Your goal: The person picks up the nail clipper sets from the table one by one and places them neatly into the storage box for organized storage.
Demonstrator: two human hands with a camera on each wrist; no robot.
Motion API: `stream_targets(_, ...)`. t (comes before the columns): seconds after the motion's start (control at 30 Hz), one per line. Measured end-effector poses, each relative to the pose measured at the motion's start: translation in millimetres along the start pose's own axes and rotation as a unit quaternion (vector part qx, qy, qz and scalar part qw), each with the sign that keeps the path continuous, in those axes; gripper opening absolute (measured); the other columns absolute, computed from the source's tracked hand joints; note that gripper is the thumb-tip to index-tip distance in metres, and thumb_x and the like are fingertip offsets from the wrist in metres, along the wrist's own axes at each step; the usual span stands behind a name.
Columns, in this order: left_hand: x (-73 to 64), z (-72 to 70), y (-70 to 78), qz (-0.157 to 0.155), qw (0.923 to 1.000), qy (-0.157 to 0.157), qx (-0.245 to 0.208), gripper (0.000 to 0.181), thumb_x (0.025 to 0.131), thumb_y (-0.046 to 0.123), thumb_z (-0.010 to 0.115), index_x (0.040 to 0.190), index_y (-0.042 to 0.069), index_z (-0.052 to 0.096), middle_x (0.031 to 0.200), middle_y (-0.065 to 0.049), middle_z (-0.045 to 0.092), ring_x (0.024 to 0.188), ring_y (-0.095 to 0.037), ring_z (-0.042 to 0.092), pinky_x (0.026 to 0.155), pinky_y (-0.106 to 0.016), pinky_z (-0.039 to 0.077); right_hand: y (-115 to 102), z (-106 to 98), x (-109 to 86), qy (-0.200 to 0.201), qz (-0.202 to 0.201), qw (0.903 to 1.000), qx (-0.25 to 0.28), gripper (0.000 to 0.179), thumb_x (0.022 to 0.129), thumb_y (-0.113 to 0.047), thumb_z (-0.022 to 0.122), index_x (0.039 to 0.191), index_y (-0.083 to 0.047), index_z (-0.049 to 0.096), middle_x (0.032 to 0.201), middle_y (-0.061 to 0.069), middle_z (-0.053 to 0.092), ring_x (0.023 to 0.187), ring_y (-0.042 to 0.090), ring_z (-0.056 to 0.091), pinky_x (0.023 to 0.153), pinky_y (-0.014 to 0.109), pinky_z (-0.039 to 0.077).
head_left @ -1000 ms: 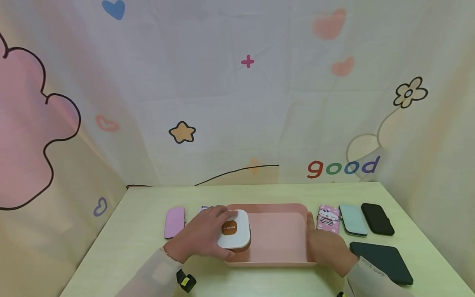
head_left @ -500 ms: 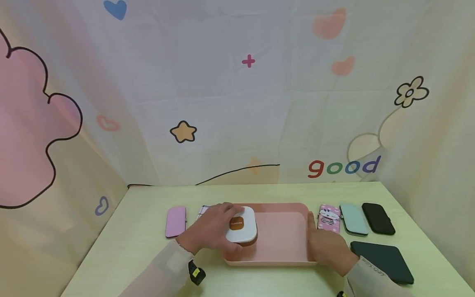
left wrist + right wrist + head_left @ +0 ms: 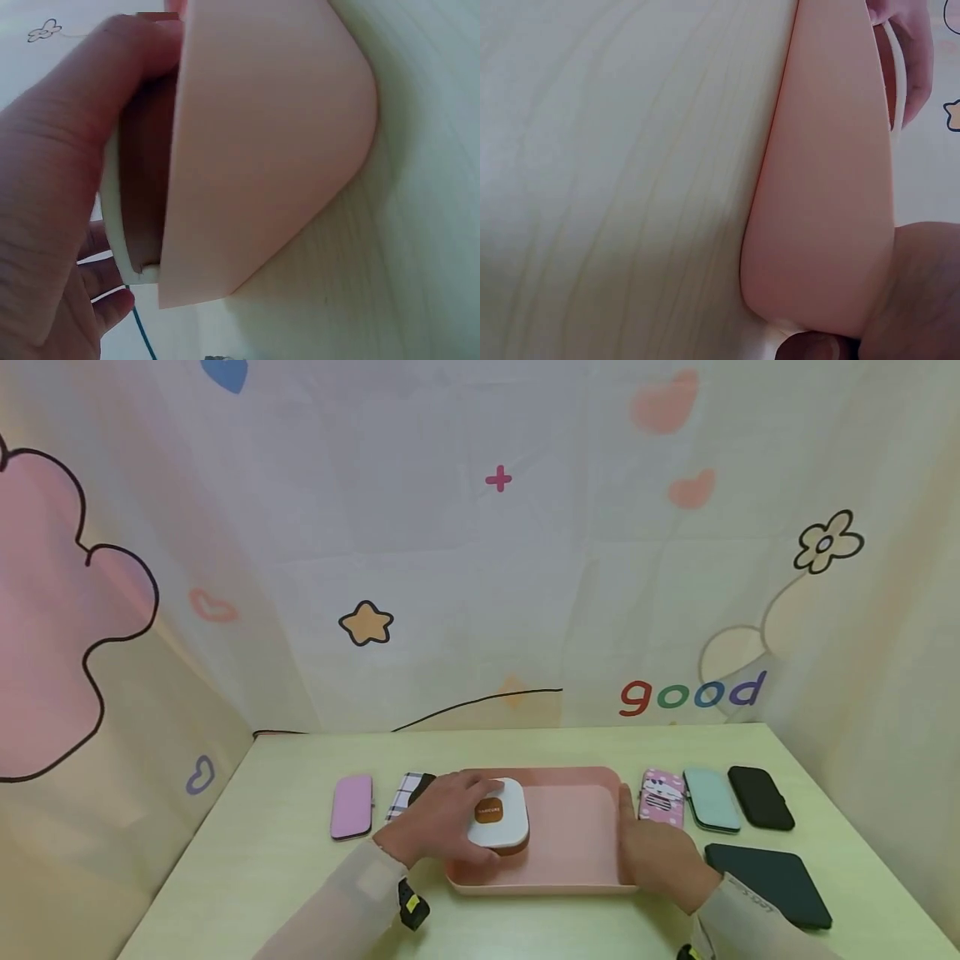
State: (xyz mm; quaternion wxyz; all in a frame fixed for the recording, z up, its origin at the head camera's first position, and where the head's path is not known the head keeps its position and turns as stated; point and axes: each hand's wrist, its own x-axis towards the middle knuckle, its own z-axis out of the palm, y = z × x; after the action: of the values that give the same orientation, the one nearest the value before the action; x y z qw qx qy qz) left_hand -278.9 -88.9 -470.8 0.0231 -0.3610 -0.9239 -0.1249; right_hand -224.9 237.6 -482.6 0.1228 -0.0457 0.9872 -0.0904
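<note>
Left hand (image 3: 442, 818): its thumb and fingers were curled round the sides of a square, round-cornered box with a white lid, brown body and brown label (image 3: 506, 820), gripping it.
Right hand (image 3: 663, 858): it gripped the right end wall of a shallow, rectangular pink tray with rounded corners (image 3: 573, 827), one finger lying along the rim.
Box: it sat within the left part of the tray, its lid above the near rim; whether its base touched the floor could not be told.
Left of tray: a checked white-and-dark case (image 3: 401, 795) lay partly behind the left hand, a mostly hidden black item (image 3: 422, 786) beside it; farther left was a flat purple case (image 3: 352, 807).
Right of tray: a pink patterned case (image 3: 662, 797), a mint-green case (image 3: 712, 799) and a small black case (image 3: 761, 797) lay in a row, with a larger dark flat case (image 3: 768, 881) nearer the person.
Table: pale wood grain (image 3: 300, 893).
Backdrop: pale cloth (image 3: 450, 543) printed with hearts, a star and "good".
</note>
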Motion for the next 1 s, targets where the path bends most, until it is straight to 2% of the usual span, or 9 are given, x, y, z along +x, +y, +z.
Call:
stream_targets(0.17, 3.6, 5.3, -3.4, 0.018, 0.9998, 0.008, 0.002, 0.095, 0.065, 0.060, 0.080, 0.146, 0.022, 0.048, 0.149, -0.008, 0.048, 0.135, -0.026, 0.047, 0.113, -0.045, 0.038, -1.9, -0.9, 0.7, -0.007, 0.007, 0.9999, 0.007, 0.085, 0.095, -0.022, 0.053, 0.160, -0.001, 0.003, 0.058, 0.006, 0.050, 0.044, 0.021, 0.045, 0.044, 0.030, 0.028)
stream_targets(0.37, 4.8, 10.4, -5.4, 0.012, 0.9999, -0.007, -0.004, 0.097, 0.066, 0.061, 0.081, 0.147, 0.020, 0.047, 0.152, -0.009, 0.046, 0.139, -0.027, 0.044, 0.115, -0.047, 0.035, -2.2, -0.1, -0.9, -0.010, 0.012, 0.9998, 0.016, 0.084, 0.096, -0.023, 0.053, 0.160, -0.002, 0.003, 0.059, 0.007, 0.050, 0.046, 0.022, 0.047, 0.044, 0.030, 0.029)
stream_targets(0.6, 6.4, 16.5, -9.4, 0.011, 0.9998, -0.013, -0.005, 0.098, 0.066, 0.062, 0.083, 0.147, 0.018, 0.049, 0.153, -0.004, 0.043, 0.143, -0.023, 0.039, 0.118, -0.045, 0.032, -2.5, -0.5, -1.1, -0.006, 0.008, 0.9999, 0.014, 0.085, 0.096, -0.023, 0.053, 0.160, -0.003, 0.002, 0.060, 0.006, 0.050, 0.047, 0.022, 0.046, 0.045, 0.031, 0.030)
stream_targets(0.77, 6.4, 16.0, -9.0, -0.001, 0.9998, -0.021, -0.005, 0.096, 0.068, 0.063, 0.082, 0.146, 0.018, 0.050, 0.153, -0.003, 0.043, 0.143, -0.023, 0.038, 0.118, -0.044, 0.032, -2.2, -0.6, -1.2, -0.008, 0.009, 0.9998, 0.012, 0.086, 0.094, -0.020, 0.054, 0.160, -0.003, 0.002, 0.059, 0.006, 0.049, 0.046, 0.022, 0.044, 0.044, 0.031, 0.029)
stream_targets(1.0, 6.7, 18.1, -8.4, -0.007, 0.9992, -0.030, 0.024, 0.087, 0.072, 0.065, 0.078, 0.141, 0.018, 0.054, 0.151, -0.003, 0.046, 0.144, -0.023, 0.037, 0.120, -0.042, 0.028, -1.8, -0.7, -0.2, -0.005, 0.012, 0.9999, 0.010, 0.085, 0.095, -0.020, 0.053, 0.161, -0.003, 0.003, 0.059, 0.006, 0.049, 0.046, 0.022, 0.045, 0.044, 0.031, 0.028)
